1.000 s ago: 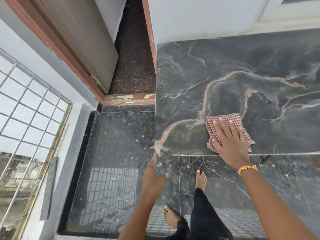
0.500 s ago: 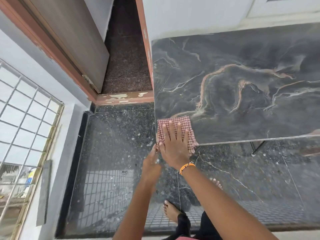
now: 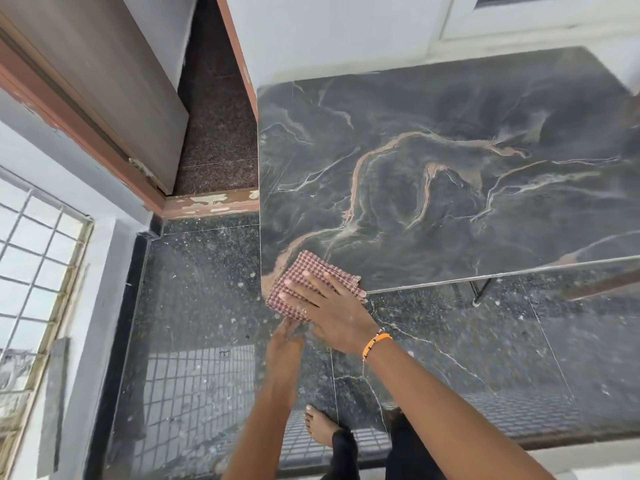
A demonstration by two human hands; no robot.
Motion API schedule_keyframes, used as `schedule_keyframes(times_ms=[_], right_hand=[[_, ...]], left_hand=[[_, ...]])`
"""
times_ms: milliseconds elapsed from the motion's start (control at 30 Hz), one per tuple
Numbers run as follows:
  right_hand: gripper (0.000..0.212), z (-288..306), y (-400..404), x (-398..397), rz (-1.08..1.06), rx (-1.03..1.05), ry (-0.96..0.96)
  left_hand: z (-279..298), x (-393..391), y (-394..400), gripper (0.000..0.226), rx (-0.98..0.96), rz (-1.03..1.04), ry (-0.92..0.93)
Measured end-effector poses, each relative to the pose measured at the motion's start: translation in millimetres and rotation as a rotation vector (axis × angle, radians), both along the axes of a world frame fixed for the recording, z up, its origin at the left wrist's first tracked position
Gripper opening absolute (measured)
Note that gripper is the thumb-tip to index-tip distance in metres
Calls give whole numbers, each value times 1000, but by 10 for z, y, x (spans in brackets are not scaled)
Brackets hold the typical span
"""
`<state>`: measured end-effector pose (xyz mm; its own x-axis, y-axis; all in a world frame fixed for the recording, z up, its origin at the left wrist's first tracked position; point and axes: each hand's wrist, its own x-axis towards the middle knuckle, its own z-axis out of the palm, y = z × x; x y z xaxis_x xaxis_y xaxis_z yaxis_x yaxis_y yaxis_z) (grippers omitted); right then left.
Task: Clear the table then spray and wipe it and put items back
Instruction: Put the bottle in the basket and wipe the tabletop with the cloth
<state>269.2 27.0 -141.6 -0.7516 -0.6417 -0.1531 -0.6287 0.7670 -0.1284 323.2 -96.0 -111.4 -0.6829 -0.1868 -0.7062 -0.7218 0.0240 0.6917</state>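
At the far left stands a barred window (image 3: 38,271), then an open door (image 3: 104,88), neither in the way. The left hand (image 3: 289,336) waits below the counter (image 3: 450,174) corner, its grip loose and holding nothing, best cupped to catch crumbs. The right hand (image 3: 325,301) presses the checked cloth (image 3: 304,282) flat-fingered over that near corner; sweep outward with even pressure

home setting: dark granite floor (image 3: 194,306), wooden door (image 3: 104,88) with worn threshold (image 3: 211,203), grilled window (image 3: 31,271), marble-pattern table (image 3: 433,168), bare foot (image 3: 320,426).
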Motion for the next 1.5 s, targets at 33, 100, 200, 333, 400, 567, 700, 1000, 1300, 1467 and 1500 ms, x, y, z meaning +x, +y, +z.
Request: schedule_keyframes(times_ms=[33,100,200,333,400,567,700,1000,1300,1467,1500], right_hand=[[71,0,116,-9,-29,-22,-15],[70,12,349,-59,-110,-68,-51],[68,33,673,-174,-225,-84,-72],[64,35,1124,-255,-325,-94,-70],[63,18,1379,-296,-395,-96,-71],[61,8,2158,-508,-666,-102,-72],[60,1,2951,-582,-847,-94,-18],[64,-37,3709,-316,-1301,-170,70],[61,-21,2328,-210,-756,-220,-18],[59,-54,2770,-194,-298,-229,-44],[61,-57,2966,-183,-279,-213,-24]], left_hand=[[21,-1,93,52,-27,-30,19],[58,0,278,50,-81,-75,75],[88,25,563,48,-220,-206,171],[90,85,1009,53,-463,-475,336],[70,103,1254,60,-570,-602,418],[-25,149,1785,74,-807,-867,507],[-80,172,2075,80,-875,-936,458],[-141,165,2279,79,-855,-936,329],[-127,190,2510,80,-966,-960,352],[-121,233,2741,83,-970,-1058,354],[-130,246,2820,85,-948,-1101,359]])
